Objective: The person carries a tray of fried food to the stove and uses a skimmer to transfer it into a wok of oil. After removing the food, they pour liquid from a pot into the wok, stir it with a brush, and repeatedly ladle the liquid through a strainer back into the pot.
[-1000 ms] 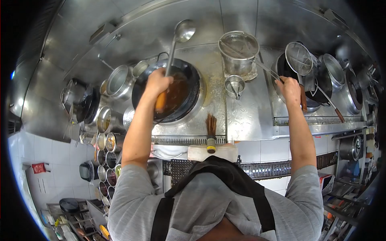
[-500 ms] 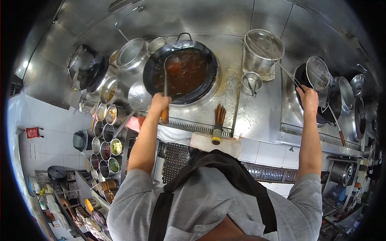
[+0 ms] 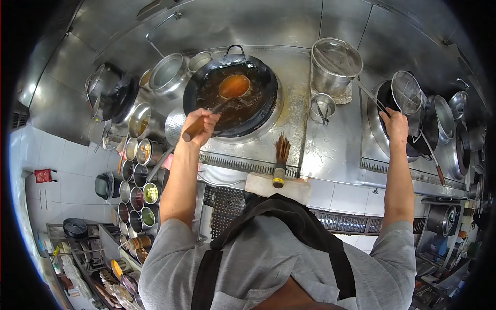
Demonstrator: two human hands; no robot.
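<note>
My left hand [image 3: 203,126] is closed around the wooden handle of a ladle [image 3: 234,87]. The ladle's bowl, full of reddish-orange liquid, is over or at the surface of dark broth in a large black wok [image 3: 266,116]. Off to the right, my right hand [image 3: 396,125] is closed at the dark handle end of a mesh strainer [image 3: 338,56]. That strainer lies across the top of a metal pot [image 3: 330,82]; my fingers partly hide its handle tip. Below my right hand is a second dark wok [image 3: 383,95].
A bamboo brush [image 3: 281,160] stands at the stove's front edge. A small metal pot [image 3: 322,107] sits between the burners. A perforated skimmer [image 3: 175,121] lies left of the wok, above several ingredient containers [image 3: 150,192]. Another strainer [image 3: 406,93] rests on the right-hand wok.
My left hand has turned and shifted slightly up and left. The ladle's bowl has come up from the broth, now filled with liquid. My right hand has stayed put.
</note>
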